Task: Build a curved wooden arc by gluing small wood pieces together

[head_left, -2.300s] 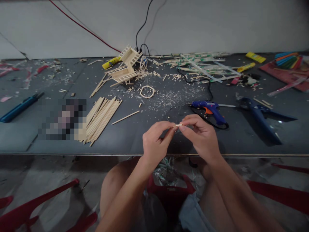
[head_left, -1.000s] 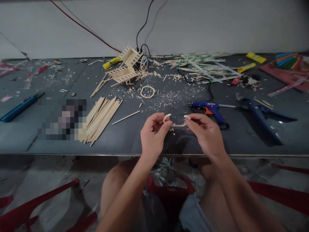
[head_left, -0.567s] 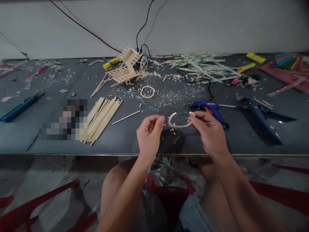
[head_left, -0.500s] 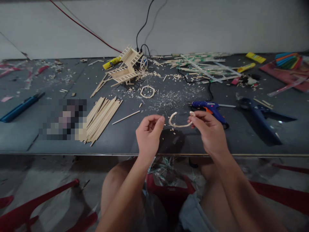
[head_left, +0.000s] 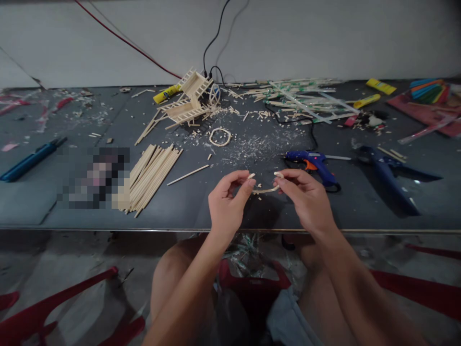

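Observation:
A pale, curved piece of bent wooden stick point(head_left: 265, 191), like a ring with a gap at the top, hangs between my hands above the table's front part. My left hand point(head_left: 230, 199) pinches its left side between thumb and fingers. On the opposite side my right hand point(head_left: 306, 199) grips it the same way, and both ends poke out above the fingertips. Beyond my hands a closed ring of the same pale material point(head_left: 220, 137) lies on the table. A blue glue gun point(head_left: 312, 161) with a lit red light rests just past my right hand.
Wooden sticks point(head_left: 153, 180) lie bundled at left, a single stick point(head_left: 188, 175) beside them. A small wooden cart model point(head_left: 187, 105) stands at the back. Dark blue cutters point(head_left: 391, 178) lie at right. Loose sticks with plastic wrap point(head_left: 298, 98) and scraps cover the back of the table point(head_left: 187, 211).
My left hand has moved right and closed on the left side of the curved piece, which it was apart from before. My right hand has shifted slightly left.

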A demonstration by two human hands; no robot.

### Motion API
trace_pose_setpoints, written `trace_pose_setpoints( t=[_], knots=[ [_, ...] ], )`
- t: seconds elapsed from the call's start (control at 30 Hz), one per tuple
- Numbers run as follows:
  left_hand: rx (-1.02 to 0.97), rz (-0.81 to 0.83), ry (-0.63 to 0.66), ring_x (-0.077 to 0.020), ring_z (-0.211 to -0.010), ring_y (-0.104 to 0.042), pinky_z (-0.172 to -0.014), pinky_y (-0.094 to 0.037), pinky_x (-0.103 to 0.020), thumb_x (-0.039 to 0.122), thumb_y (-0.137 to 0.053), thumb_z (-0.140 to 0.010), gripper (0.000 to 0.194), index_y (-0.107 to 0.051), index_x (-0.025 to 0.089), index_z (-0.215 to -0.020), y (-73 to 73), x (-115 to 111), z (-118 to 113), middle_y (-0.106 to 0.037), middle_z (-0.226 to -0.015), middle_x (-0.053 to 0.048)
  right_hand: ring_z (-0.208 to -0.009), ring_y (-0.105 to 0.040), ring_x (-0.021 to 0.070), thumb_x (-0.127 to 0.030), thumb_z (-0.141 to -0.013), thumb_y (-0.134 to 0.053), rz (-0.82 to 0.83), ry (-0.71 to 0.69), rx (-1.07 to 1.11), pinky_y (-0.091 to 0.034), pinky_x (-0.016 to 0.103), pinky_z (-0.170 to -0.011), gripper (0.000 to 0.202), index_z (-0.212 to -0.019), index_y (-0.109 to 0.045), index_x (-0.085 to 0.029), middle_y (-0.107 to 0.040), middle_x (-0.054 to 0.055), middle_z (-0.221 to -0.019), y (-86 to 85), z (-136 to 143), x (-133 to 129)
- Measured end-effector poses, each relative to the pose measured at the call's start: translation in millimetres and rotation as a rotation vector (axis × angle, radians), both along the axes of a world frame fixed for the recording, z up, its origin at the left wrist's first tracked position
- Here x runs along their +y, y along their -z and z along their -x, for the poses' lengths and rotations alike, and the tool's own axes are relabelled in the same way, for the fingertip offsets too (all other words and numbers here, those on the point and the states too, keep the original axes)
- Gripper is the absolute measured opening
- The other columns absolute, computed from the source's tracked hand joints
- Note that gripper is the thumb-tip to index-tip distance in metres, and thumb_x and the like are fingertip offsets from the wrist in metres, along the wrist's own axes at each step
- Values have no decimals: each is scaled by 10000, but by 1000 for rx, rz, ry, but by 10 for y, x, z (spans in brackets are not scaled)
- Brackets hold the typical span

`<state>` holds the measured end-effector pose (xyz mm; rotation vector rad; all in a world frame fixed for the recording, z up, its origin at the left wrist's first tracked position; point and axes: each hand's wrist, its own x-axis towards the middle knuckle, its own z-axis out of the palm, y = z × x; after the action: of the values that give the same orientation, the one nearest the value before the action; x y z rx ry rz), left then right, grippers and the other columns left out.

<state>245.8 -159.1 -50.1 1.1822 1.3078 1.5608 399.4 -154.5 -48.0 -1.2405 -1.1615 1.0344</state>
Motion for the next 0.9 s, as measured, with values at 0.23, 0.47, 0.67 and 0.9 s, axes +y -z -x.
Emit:
trace_pose_setpoints(
  t=[0.23, 0.47, 0.67, 0.9],
  knots=[
    [24, -22, -31, -110, -732, -662, -709, -540, -224, 255, -751, -723, 154, -699, 187, -851, -6, -2, 2, -728, -804, -9, -725, -642, 129, -277, -758, -705, 7, -1, -1, -526, 292, -740, 119, -871, -712, -241, -714, -3, -822, -8, 7, -13],
    [55, -69, -82, -93, -681, -649, -648, -527, -194, 227, -739, -733, 92, -710, 192, -813, -16, -1, 1, -719, -754, 9, -720, -644, 128, -289, -757, -710, 21, -13, 7, -528, 284, -738, 128, -874, -713, -236, -717, -1, -821, -11, 32, -37],
    [66, -145, -95, -88, -734, -665, -682, -532, -184, 183, -738, -732, 74, -711, 197, -799, -6, 6, 6, -727, -780, 12, -695, -633, 112, -268, -752, -716, 24, -17, 36, -525, 264, -715, 121, -871, -715, -244, -712, -11, -803, -8, 51, -36],
    [47, -44, -101, -94, -691, -656, -651, -537, -196, 239, -744, -730, 108, -714, 189, -821, -19, -4, -1, -730, -770, -1, -651, -609, 96, -261, -753, -721, 25, -21, 76, -518, 237, -646, 114, -867, -718, -252, -696, -25, -768, 13, 43, -24]
  ],
)
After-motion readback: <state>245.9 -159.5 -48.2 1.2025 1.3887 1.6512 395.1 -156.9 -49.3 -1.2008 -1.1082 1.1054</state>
